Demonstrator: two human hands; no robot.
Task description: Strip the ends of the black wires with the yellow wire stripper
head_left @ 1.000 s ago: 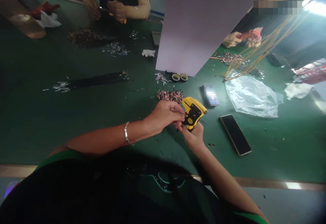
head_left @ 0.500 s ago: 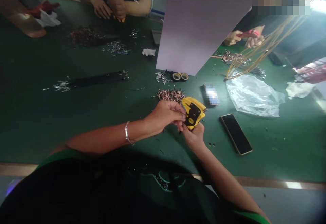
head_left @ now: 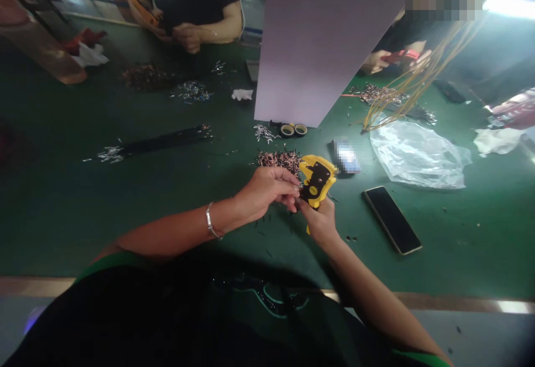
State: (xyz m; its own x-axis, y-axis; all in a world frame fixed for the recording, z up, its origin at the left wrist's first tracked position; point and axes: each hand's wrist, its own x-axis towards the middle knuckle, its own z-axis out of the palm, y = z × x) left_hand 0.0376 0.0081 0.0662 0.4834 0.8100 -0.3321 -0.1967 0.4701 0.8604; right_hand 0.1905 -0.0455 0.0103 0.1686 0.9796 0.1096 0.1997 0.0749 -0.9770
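Observation:
My right hand (head_left: pixel 320 219) is wrapped round the handles of yellow and black crimping pliers (head_left: pixel 316 180), whose head points up and away from me. Fingers pinched together, my left hand (head_left: pixel 267 191) is right against the left side of the pliers' jaws. Whatever is in that pinch is too small and too covered to make out. Just beyond my left fingers lies a pile of short wires with bare copper ends (head_left: pixel 279 159). A small heap of silver terminals (head_left: pixel 264 132) lies behind it, beside two tape rolls (head_left: pixel 293 130).
To the left lies a bundle of black wires (head_left: pixel 163 140) with silver ends. A phone (head_left: pixel 393 220), a small box (head_left: pixel 346 155) and a clear plastic bag (head_left: pixel 420 152) are on the right. A pale panel (head_left: pixel 317 44) stands ahead. Co-workers' hands (head_left: pixel 188 37) are across the table.
The pliers have tilted slightly, and part of a yellow handle shows below my right hand. My left hand stays at the jaws. A co-worker's hands across the table have shifted apart.

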